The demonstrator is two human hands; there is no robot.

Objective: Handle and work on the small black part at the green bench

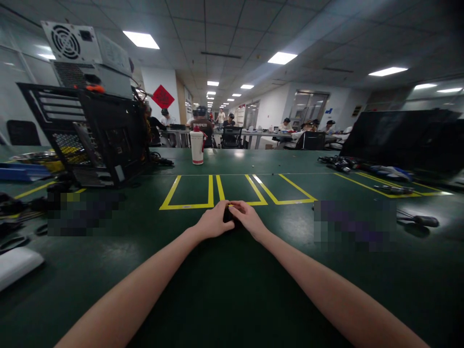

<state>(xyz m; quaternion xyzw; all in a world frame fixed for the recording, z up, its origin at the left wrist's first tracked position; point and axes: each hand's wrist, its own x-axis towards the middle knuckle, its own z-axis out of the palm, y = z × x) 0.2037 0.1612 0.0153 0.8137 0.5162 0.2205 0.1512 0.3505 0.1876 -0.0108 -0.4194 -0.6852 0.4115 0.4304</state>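
Observation:
Both my hands meet over the green table (232,280), just in front of the yellow tape outlines (186,207). Between them is a small black object (227,213), mostly covered by the fingers. My left hand (215,221) is wrapped round its left side, thumb towards me. The fingers of my right hand (247,218) press on it from the right and top. What the object is cannot be made out.
At the left stands a black computer case (105,140) with a metal power supply (72,46) on top. Behind the outlines is a white bottle (197,147). Cables (335,163) and a black monitor (402,140) are at the right. People sit farther back.

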